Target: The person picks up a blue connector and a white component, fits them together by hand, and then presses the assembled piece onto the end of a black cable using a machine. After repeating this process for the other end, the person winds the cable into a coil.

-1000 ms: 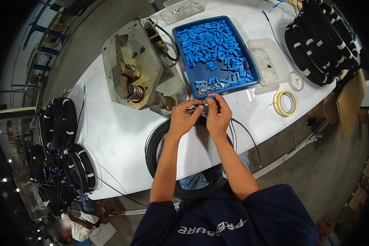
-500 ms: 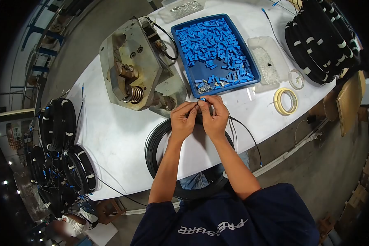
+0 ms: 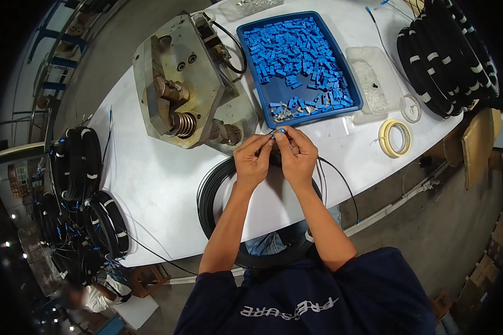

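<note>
My left hand [image 3: 253, 159] is closed in a pinch on a thin black cable [image 3: 273, 135] whose end points toward the other hand. Close against it, my right hand [image 3: 298, 157] pinches a small blue connector [image 3: 281, 130]; the fingers cover most of it. Whether cable and connector are joined cannot be seen. A coil of black cable [image 3: 208, 187] lies under my wrists at the table's front edge, with a loose length [image 3: 341, 177] running off to the right. Just beyond my fingers stands a blue tray [image 3: 313, 118] of loose blue connector parts.
A heavy metal press [image 3: 207, 84] stands left of the tray. Right of it are a clear plastic box [image 3: 394, 106] and a yellow tape roll [image 3: 394, 138]. Bundled black cable coils [image 3: 447, 61] fill the far right; more coils [image 3: 81, 162] hang at the left edge. A person [image 3: 98, 296] is at lower left.
The view has shifted slightly. Both hands stay together at nearly the same spot, and more of the blue connector shows between the right fingers.
</note>
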